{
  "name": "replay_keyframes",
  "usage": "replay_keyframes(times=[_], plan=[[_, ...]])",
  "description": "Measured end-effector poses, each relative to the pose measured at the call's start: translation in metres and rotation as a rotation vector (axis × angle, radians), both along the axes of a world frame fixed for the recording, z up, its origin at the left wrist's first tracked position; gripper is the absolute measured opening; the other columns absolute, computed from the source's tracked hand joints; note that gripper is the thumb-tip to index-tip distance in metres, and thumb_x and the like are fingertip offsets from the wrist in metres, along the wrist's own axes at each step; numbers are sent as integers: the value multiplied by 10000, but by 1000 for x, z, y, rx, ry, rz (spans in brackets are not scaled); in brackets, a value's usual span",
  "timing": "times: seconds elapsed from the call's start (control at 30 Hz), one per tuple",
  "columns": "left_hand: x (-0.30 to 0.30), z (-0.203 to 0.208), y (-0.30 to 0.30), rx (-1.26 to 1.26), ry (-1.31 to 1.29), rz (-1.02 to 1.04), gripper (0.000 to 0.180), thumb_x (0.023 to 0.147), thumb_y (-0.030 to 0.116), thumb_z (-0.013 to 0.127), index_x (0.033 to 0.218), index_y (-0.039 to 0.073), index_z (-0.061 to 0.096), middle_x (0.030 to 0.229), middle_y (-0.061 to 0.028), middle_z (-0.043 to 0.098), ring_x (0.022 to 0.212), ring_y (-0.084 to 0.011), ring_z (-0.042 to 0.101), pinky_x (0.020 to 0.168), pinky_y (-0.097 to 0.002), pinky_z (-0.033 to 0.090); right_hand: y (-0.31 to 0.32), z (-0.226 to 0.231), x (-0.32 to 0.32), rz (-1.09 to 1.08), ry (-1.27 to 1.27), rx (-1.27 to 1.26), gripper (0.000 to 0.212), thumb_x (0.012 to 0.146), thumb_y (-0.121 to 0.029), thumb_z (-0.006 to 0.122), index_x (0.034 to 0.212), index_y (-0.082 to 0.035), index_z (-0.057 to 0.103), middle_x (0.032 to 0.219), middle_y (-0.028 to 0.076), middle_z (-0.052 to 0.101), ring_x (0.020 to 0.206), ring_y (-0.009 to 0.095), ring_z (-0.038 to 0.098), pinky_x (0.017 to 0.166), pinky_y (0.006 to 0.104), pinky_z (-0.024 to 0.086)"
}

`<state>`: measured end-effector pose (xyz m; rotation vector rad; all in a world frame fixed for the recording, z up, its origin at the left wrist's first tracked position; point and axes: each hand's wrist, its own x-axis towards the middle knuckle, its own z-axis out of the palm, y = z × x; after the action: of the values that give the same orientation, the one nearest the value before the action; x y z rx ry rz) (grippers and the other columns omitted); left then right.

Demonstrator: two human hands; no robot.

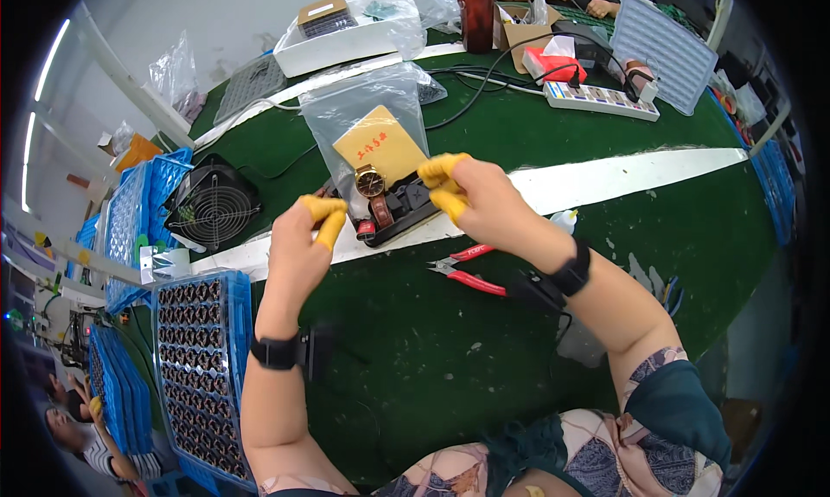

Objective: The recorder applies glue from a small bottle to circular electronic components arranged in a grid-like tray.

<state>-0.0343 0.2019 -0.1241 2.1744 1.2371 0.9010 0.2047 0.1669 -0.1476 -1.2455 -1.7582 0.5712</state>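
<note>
My left hand point(298, 242), with yellow finger covers, is closed in a pinch at the left side of a black tray point(402, 229). My right hand point(484, 198), also in yellow finger covers, has curled, closed fingertips over the tray's right end. Whatever either pinch holds is too small to make out. Between the hands lies a wristwatch point(370, 183) with a dark dial, gold case and brown strap point(381, 211). A small red object point(366, 230) sits at the tray's near left corner, among dark items. Red-handled cutting pliers point(471, 272) lie nearer me.
Behind the tray, a clear bag point(324, 108) holds a yellow card point(379, 144). A black fan point(213, 205) and a filled parts tray point(190, 359) stand left. At the back are a power strip point(601, 101), cables and a white box point(350, 43). Other people work nearby.
</note>
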Motion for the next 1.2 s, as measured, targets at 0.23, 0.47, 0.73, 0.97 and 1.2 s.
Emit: replay_keyframes(times=[0.23, 0.47, 0.73, 0.97, 1.2], plan=[[-42, -4, -110, 18, 71, 65, 195, 705, -11, 642, 894, 37, 623, 902, -121, 598, 836, -275, 577, 740, -314, 458, -107, 14, 47, 259, -263, -393, 299, 750, -104, 625, 1034, -27, 572, 885, 152, 579, 777, 308, 572, 692, 354, 469], [-29, -54, -207, 174, 88, 278, 308, 650, -33, 669, 943, 43, 611, 1062, -130, 540, 985, -310, 494, 835, -365, 426, -139, -32, 36, 72, -408, 5, 508, 717, -133, 672, 1180, -73, 472, 1228, 149, 440, 1133, 320, 416, 949, 394, 353], [-33, -74, -248, 195, 360, 354, 424, 680, 49, 687, 1078, 9, 546, 1273, -192, 391, 1170, -392, 346, 956, -447, 326, -100, -71, 22, -82, -739, 15, 617, 764, -374, 607, 1281, -101, 412, 1193, 212, 454, 1145, 381, 367, 976, 465, 259], [-63, -77, -254, 215, 430, 515, 482, 690, 60, 687, 1132, 11, 502, 1290, -194, 370, 1180, -396, 332, 961, -449, 317, -163, -49, 25, 8, -707, -5, 633, 725, -300, 657, 1270, -104, 402, 1266, 178, 403, 1162, 362, 381, 990, 453, 296], [-33, -57, -209, -103, -149, 249, 489, 758, 59, 640, 1207, 20, 452, 1247, -140, 436, 1132, -267, 440, 925, -357, 391, -237, -36, 84, -220, -667, -133, 654, 670, -201, 703, 1254, -97, 424, 1221, 160, 450, 1103, 342, 434, 951, 418, 344]])
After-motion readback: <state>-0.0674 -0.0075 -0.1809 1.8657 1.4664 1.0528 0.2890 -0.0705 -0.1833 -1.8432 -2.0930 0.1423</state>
